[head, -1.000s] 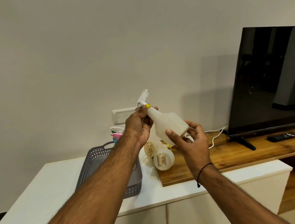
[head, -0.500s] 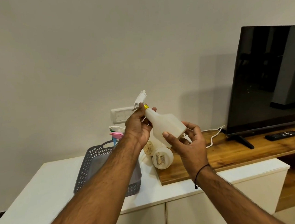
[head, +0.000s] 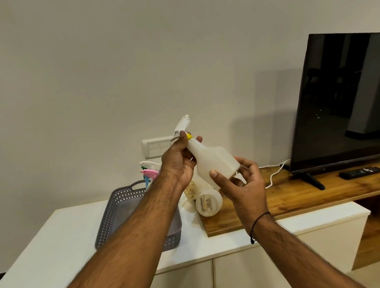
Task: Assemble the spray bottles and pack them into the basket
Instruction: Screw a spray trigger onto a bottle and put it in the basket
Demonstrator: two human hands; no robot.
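A white spray bottle (head: pixel 213 160) is held tilted in the air above the cabinet, its white trigger head (head: pixel 181 126) with a yellow collar pointing up and left. My left hand (head: pixel 178 165) grips the neck just below the collar. My right hand (head: pixel 241 185) holds the bottle's base with thumb and curled fingers. Below them lie two more white bottles (head: pixel 206 201) on their sides, bases toward me. A grey perforated basket (head: pixel 121 209) stands on the white cabinet to the left, partly hidden by my left forearm.
Pink, blue and white trigger heads (head: pixel 149 171) stick up behind the basket near a wall socket (head: pixel 157 146). A wooden shelf (head: pixel 303 193) to the right carries a television (head: pixel 346 102), a remote (head: pixel 360 172) and a white cable (head: pixel 274 174).
Both hands have kept their hold on the bottle. The bottle has shifted slightly and the view has drifted a little.
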